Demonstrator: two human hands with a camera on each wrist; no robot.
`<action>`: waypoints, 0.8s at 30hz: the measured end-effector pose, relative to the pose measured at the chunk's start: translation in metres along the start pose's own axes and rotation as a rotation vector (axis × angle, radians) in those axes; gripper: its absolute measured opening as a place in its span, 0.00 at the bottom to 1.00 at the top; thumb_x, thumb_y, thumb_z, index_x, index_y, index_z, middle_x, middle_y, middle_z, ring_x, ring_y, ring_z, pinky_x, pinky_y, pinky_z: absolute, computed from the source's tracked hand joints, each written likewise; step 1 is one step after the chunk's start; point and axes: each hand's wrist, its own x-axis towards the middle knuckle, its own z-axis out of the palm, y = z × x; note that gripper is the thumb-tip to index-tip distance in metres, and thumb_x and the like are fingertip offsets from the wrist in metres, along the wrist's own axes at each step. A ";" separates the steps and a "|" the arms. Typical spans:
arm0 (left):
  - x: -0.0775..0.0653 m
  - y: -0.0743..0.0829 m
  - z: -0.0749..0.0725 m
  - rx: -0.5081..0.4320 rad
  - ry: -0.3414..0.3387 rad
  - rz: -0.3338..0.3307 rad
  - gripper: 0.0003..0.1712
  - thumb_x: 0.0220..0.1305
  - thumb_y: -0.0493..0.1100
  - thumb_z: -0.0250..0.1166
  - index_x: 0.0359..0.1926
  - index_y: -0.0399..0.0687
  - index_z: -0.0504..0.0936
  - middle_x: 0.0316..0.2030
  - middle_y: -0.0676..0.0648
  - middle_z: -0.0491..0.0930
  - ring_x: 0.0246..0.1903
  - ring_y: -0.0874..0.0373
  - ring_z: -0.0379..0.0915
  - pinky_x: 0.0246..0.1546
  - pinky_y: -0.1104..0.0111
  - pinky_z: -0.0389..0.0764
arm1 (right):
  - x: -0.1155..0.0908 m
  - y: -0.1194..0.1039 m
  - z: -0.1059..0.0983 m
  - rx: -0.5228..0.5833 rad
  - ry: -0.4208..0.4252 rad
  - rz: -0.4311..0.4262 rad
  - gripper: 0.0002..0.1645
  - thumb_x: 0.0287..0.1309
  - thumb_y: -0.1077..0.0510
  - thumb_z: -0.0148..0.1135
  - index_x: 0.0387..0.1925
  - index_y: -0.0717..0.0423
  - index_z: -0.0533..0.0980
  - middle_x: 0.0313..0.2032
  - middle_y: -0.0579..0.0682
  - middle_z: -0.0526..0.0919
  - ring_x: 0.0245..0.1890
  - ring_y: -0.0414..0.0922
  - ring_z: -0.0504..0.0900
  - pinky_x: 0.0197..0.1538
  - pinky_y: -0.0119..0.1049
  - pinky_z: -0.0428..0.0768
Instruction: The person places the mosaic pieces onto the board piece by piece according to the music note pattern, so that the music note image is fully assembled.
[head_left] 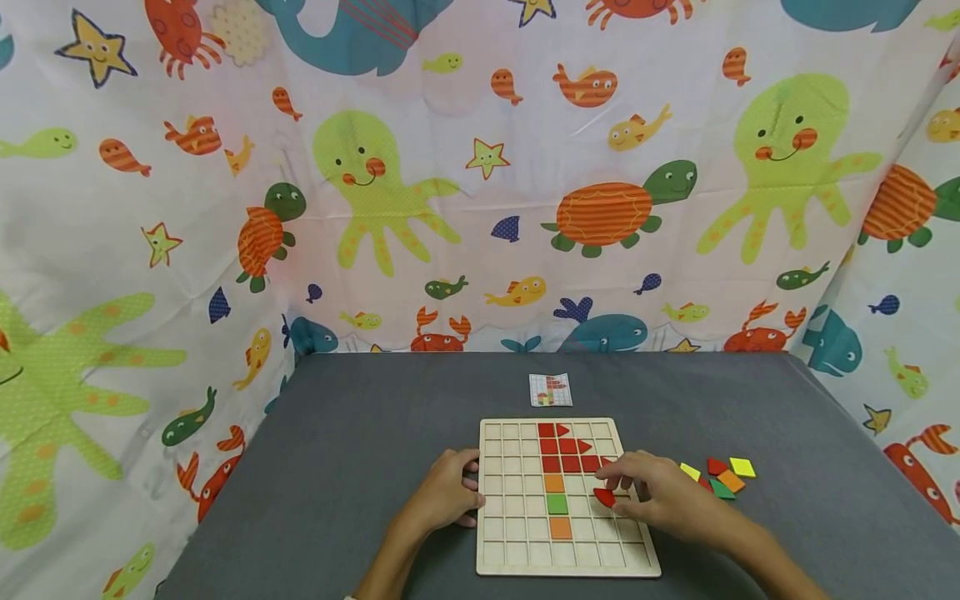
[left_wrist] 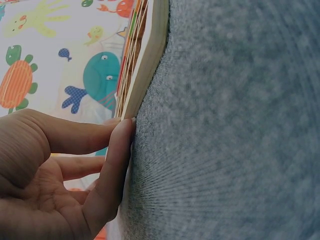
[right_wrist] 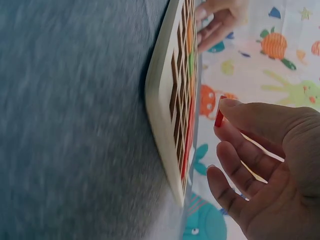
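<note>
A square wooden grid board (head_left: 517,546) lies on the dark cloth. My left hand (head_left: 447,492) pinches its left edge between thumb and fingers; in the left wrist view the fingertips (left_wrist: 122,131) meet at the board's rim. Above the board's right side, my right hand (head_left: 656,492) pinches a small red tile (head_left: 604,497) between thumb and index finger, the other fingers loosely bent. The right wrist view shows this red tile (right_wrist: 220,112) edge-on. Set in the grid are several red tiles (head_left: 550,446), an orange tile (head_left: 553,483), a green tile (head_left: 557,504) and another orange tile (head_left: 560,528).
Loose red, yellow, green and orange tiles (head_left: 731,481) lie right of the board, partly behind my right hand. Beyond the board's far edge is a small printed pattern card (head_left: 551,390). A sea-animal curtain (head_left: 465,275) surrounds the grey table (head_left: 360,433) at the back and sides.
</note>
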 end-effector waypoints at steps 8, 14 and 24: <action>0.000 0.000 0.000 -0.003 0.000 -0.002 0.43 0.55 0.20 0.69 0.73 0.26 0.68 0.55 0.37 0.71 0.43 0.50 0.74 0.21 0.60 0.90 | 0.005 -0.018 0.011 0.044 -0.085 -0.030 0.22 0.64 0.50 0.75 0.57 0.51 0.84 0.45 0.37 0.83 0.43 0.38 0.79 0.44 0.32 0.85; 0.000 0.000 -0.001 0.003 -0.003 0.008 0.43 0.55 0.20 0.69 0.73 0.26 0.68 0.55 0.36 0.71 0.43 0.50 0.74 0.22 0.60 0.90 | 0.009 -0.031 0.017 0.061 -0.162 -0.035 0.22 0.64 0.52 0.75 0.58 0.51 0.84 0.45 0.35 0.83 0.44 0.36 0.78 0.45 0.31 0.84; 0.000 -0.001 0.000 0.003 0.001 -0.002 0.43 0.55 0.20 0.69 0.73 0.27 0.68 0.55 0.37 0.71 0.44 0.50 0.75 0.22 0.60 0.90 | 0.013 -0.036 0.028 0.098 -0.216 -0.113 0.19 0.65 0.57 0.74 0.56 0.48 0.84 0.46 0.35 0.83 0.45 0.37 0.78 0.50 0.32 0.84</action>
